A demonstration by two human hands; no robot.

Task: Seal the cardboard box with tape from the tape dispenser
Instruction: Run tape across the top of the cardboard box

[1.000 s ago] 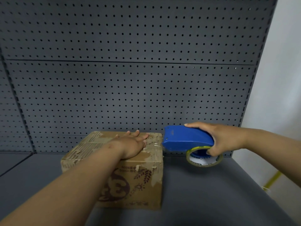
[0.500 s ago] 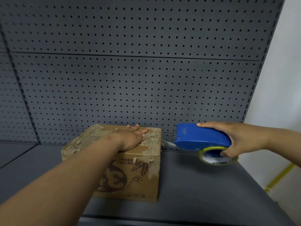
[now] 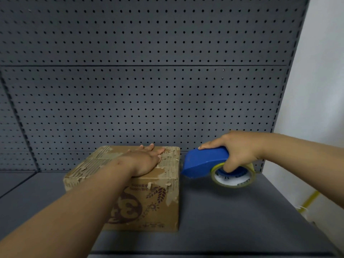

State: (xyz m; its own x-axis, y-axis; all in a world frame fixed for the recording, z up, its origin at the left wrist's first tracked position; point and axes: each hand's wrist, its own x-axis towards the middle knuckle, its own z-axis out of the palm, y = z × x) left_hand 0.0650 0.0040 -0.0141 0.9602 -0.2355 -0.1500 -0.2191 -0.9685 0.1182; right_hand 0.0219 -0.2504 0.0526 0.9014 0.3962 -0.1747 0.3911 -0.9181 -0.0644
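Note:
A worn brown cardboard box (image 3: 149, 205) with torn paper patches and a dark printed logo sits on the grey shelf (image 3: 223, 220). My left hand (image 3: 145, 161) lies flat on the box top, fingers spread toward the right edge. My right hand (image 3: 240, 151) grips a blue tape dispenser (image 3: 202, 162) that carries a roll of clear tape (image 3: 234, 177). The dispenser's nose tilts down and touches the upper right side of the box. Any tape strip on the box is too faint to make out.
A grey pegboard wall (image 3: 149, 90) rises right behind the box. A white wall (image 3: 316, 108) stands at the right, with a yellow line (image 3: 310, 198) on the floor below. The shelf's front edge (image 3: 186, 255) runs near the bottom.
The dispenser had pulled away to the right of the box, then came back left and tilted nose-down against the box's right side. My left hand stayed flat on the top.

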